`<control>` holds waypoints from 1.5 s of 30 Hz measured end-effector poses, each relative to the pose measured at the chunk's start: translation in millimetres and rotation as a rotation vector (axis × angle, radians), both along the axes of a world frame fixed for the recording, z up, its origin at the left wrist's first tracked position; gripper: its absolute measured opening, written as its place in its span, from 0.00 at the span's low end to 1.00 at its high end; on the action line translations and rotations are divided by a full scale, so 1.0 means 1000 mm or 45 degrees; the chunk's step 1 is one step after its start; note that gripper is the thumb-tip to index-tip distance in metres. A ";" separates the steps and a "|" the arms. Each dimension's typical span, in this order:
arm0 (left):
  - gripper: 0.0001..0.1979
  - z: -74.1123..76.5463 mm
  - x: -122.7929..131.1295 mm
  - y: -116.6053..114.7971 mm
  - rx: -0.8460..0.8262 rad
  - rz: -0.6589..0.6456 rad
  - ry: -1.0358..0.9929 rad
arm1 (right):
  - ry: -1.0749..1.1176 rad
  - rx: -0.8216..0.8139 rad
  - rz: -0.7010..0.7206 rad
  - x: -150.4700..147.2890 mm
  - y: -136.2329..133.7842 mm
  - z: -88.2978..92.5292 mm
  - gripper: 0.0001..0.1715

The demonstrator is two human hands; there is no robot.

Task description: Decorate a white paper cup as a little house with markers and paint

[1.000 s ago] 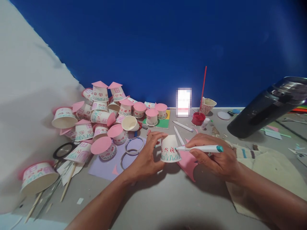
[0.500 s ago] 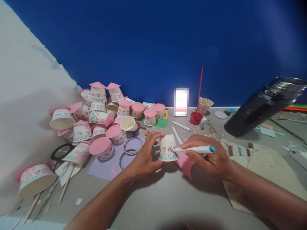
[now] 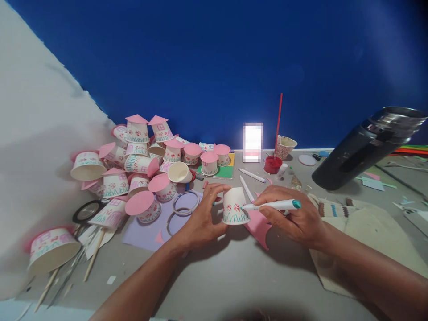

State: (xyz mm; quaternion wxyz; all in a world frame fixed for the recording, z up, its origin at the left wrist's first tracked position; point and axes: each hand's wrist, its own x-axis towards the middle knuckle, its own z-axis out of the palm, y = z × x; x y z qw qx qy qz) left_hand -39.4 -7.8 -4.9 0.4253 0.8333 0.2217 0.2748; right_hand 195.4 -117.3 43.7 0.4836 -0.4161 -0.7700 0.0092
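Observation:
My left hand (image 3: 209, 214) grips a white paper cup (image 3: 235, 206), turned upside down, from its left side. Red flower marks run around the cup's middle, with green zigzag grass strokes near its rim. In my right hand (image 3: 290, 218) is a white marker (image 3: 277, 205) with a green end, and its tip touches or nearly touches the cup at the red flowers. Under and behind my right hand lie a pink paper scrap (image 3: 259, 227) and another white marker (image 3: 246, 188).
Decorated cups with pink paper roofs (image 3: 138, 203) are piled at the left. Tape rings (image 3: 185, 203) lie on a purple sheet (image 3: 140, 238). A dark flask (image 3: 357, 151) and a beige cloth (image 3: 364, 249) are at the right. A red pot (image 3: 273, 165) holds a red stick.
The marker in my right hand has shifted slightly right along the cup. My left hand holds the cup in nearly the same place.

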 end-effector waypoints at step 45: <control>0.42 0.006 0.001 -0.006 0.121 -0.022 0.052 | -0.035 0.017 0.063 -0.004 -0.001 0.003 0.09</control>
